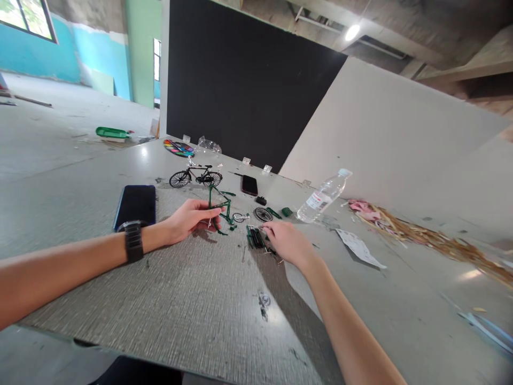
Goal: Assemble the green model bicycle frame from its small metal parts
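My left hand (195,220), with a black watch on its wrist, is closed on a green model bicycle frame (224,211) and keeps it upright above the table. My right hand (286,240) has its fingers bent at a small pile of dark green and black parts (255,238); whether it grips one is too small to tell. Between the hands lie a small silvery part (239,217) and a spoked black wheel (263,214). Behind the frame stands a finished-looking black model bicycle (196,176).
A dark phone (136,206) lies left, a smaller phone (249,185) farther back. A clear bottle (324,197) stands tilted in view at the right, near a paper sheet (358,247). Small metal parts (264,303) lie nearer the front edge. A colourful palette (178,148) is at the back.
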